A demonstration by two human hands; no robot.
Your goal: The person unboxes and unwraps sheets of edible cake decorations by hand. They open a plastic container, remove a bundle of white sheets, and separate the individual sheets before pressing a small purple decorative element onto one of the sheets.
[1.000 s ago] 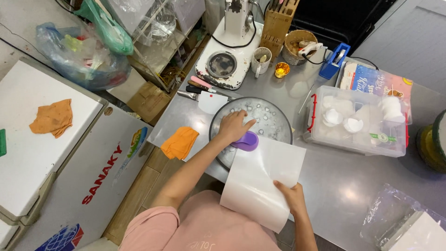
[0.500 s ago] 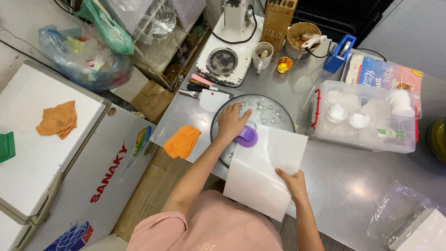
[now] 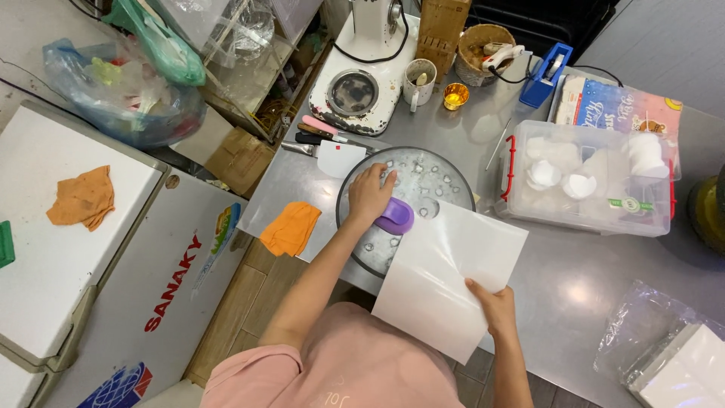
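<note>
The right hand (image 3: 492,310) is pinching the near edge of a white sheet (image 3: 445,276), keeping it flat, overlapping the round tray (image 3: 423,170). Farther out, the left hand (image 3: 370,195) is closing around a purple scraper (image 3: 396,216) on the wet, droplet-speckled tray on the tabletop (image 3: 574,264).

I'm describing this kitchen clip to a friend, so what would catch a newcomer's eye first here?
First the white sheet at the counter's near edge, gripped at its lower edge by the right hand and overlapping the round glass turntable. Next the left hand on that turntable, touching a purple scraper. An orange cloth lies to the left, near the counter's edge.
</note>
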